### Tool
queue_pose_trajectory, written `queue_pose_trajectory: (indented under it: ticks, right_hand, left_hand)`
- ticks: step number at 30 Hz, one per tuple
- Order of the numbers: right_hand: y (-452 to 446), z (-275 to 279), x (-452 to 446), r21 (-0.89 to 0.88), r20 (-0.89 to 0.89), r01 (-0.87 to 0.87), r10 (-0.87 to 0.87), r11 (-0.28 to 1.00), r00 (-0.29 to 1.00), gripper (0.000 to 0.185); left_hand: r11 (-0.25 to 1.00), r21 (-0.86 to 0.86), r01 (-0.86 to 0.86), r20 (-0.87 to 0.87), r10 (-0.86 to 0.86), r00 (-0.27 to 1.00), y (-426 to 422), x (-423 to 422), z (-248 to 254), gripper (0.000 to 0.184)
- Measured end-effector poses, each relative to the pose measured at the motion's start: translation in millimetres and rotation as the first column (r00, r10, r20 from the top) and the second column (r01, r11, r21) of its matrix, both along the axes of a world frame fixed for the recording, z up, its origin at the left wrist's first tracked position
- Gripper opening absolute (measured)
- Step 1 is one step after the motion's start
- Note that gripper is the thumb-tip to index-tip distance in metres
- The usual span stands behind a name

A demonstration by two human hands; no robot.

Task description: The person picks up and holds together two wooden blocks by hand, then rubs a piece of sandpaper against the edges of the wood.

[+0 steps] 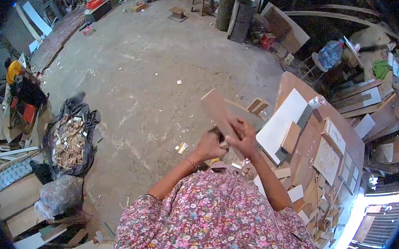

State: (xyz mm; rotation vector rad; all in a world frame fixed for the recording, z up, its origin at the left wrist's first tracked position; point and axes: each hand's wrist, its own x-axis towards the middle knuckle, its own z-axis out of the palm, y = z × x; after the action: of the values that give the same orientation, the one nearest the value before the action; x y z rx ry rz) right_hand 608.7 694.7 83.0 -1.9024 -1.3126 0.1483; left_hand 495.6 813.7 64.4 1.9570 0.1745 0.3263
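Note:
A flat piece of wood [215,108] rises at a tilt in front of my floral shirt. My right hand [244,137] is closed around its lower part, with the fingers on the right side. Beside the lower end, my left hand [208,145] is closed, its fingers curled against a small dark thing that I cannot make out. The hands nearly touch each other, so the bottom of the wood is partly hidden. Slight blur softens the wood and the fingers.
To my right stands a brown worktable [283,87] with a white panel [283,122], a wooden block [291,137] and several offcuts. A dark sack [91,119] of wood scraps lies on the floor at left, near a clear plastic bag [62,196]. A water bottle [331,54] sits at far right.

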Motion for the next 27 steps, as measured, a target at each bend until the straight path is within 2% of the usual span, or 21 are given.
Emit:
queue_pose_trajectory:
  ticks: [2,3,4,6,7,9,10,11,12,13,14,15,16,18,19,20,22,23,24,26,27]
  right_hand:
    - [5.5,-14.5,19.3,0.010,-0.297,0.169,-0.158,0.986,0.942,0.063]
    - [2.7,-13.3,21.6,-0.059,-0.305,0.177,-0.187,0.982,0.934,0.065]
    - [1.2,-13.4,17.5,-0.053,-0.307,0.183,-0.191,0.982,0.933,0.065]
    - [-1.5,-7.1,-3.8,0.009,-0.326,0.079,-0.071,0.997,0.943,0.064]
    - [-6.8,3.2,-16.5,-0.040,-0.159,0.057,-0.063,0.998,0.985,0.063]
    - [-13.3,10.1,-22.8,-0.034,-0.149,0.026,-0.031,0.999,0.988,0.062]
    - [-14.7,9.9,-25.4,-0.030,-0.142,-0.012,0.007,0.999,0.990,0.062]
    - [-13.1,0.4,-20.5,0.004,-0.150,0.032,-0.032,0.999,0.988,0.061]
    - [-9.4,-11.3,-9.8,0.010,-0.150,0.035,-0.034,0.999,0.988,0.061]
    - [-7.3,-23.1,1.7,-0.014,-0.203,0.116,-0.117,0.993,0.972,0.060]
    - [-4.2,-22.2,8.2,-0.043,-0.251,0.195,-0.200,0.980,0.947,0.060]
    - [-1.6,-21.5,12.2,0.008,-0.428,0.187,-0.165,0.982,0.889,0.061]
    - [-2.8,-20.6,10.1,0.013,-0.426,0.191,-0.167,0.982,0.889,0.061]
    - [-3.5,-10.4,-2.5,0.063,-0.285,0.110,-0.088,0.992,0.955,0.060]
    - [-3.8,-7.6,-14.5,0.016,-0.143,0.103,-0.100,0.995,0.985,0.059]
    - [-6.0,-1.5,-19.9,0.013,-0.148,0.108,-0.105,0.994,0.983,0.059]
    - [-8.3,10.5,-25.1,0.017,-0.265,-0.002,0.007,1.000,0.964,0.061]
    - [-7.6,13.5,-20.8,-0.029,-0.150,0.011,-0.015,1.000,0.989,0.060]
    - [-4.8,9.2,-12.4,-0.022,-0.149,0.014,-0.017,1.000,0.989,0.060]
    - [-2.7,-16.3,3.6,-0.061,-0.172,0.202,-0.210,0.977,0.963,0.058]
    - [0.9,-23.1,7.9,-0.013,-0.251,0.226,-0.222,0.974,0.942,0.058]
  left_hand:
    - [0.973,0.227,-0.052,-0.082,0.073,0.994,-6.4,-0.6,8.9,0.050]
    - [0.978,0.196,-0.067,-0.044,0.078,0.996,-7.6,-1.6,11.9,0.050]
    - [0.977,0.202,-0.061,-0.044,0.072,0.996,-7.4,-1.8,11.5,0.050]
    - [0.990,0.075,-0.123,-0.144,0.133,0.981,-9.0,-2.2,6.2,0.048]
    - [0.990,0.072,-0.118,-0.147,0.128,0.981,-7.2,-3.3,-3.8,0.048]
    - [0.964,0.266,0.005,0.145,-0.045,0.988,2.0,-3.5,-18.4,0.048]
    - [0.964,0.267,0.008,0.141,-0.047,0.989,0.8,-3.9,-26.1,0.048]
    - [0.980,0.200,-0.009,-0.002,0.009,1.000,-2.5,-5.3,-27.2,0.048]
    - [0.989,0.142,-0.033,-0.142,0.053,0.988,-2.8,-4.0,-3.0,0.047]
    - [0.987,0.156,0.039,-0.344,0.017,0.939,-3.6,-7.3,22.8,0.046]
    - [0.987,0.156,0.048,-0.343,0.009,0.939,-5.4,-6.2,19.2,0.046]
    - [0.991,0.134,0.013,-0.201,0.014,0.980,-7.7,-5.7,11.1,0.046]
    - [0.994,0.110,-0.021,-0.050,0.026,0.998,-7.2,-3.7,3.9,0.046]
    - [0.989,0.133,-0.069,-0.102,0.083,0.991,-1.5,2.4,-10.0,0.048]
    - [0.983,0.147,-0.112,-0.164,0.136,0.977,-2.3,0.8,-17.7,0.050]
    - [0.984,0.145,-0.106,-0.170,0.131,0.977,-3.2,-1.8,-13.3,0.050]
    - [0.995,-0.094,-0.045,-0.044,0.041,0.998,-1.5,-4.8,-2.1,0.050]
    - [0.989,-0.127,-0.072,-0.064,0.064,0.996,-5.1,-7.3,10.0,0.050]
    - [0.990,-0.120,-0.069,-0.062,0.062,0.996,-2.9,-5.7,9.6,0.050]
    - [0.966,0.255,-0.033,-0.132,0.069,0.989,-3.1,-5.0,5.8,0.049]
    - [0.976,0.199,-0.086,-0.039,0.095,0.995,-6.9,-3.9,6.9,0.050]
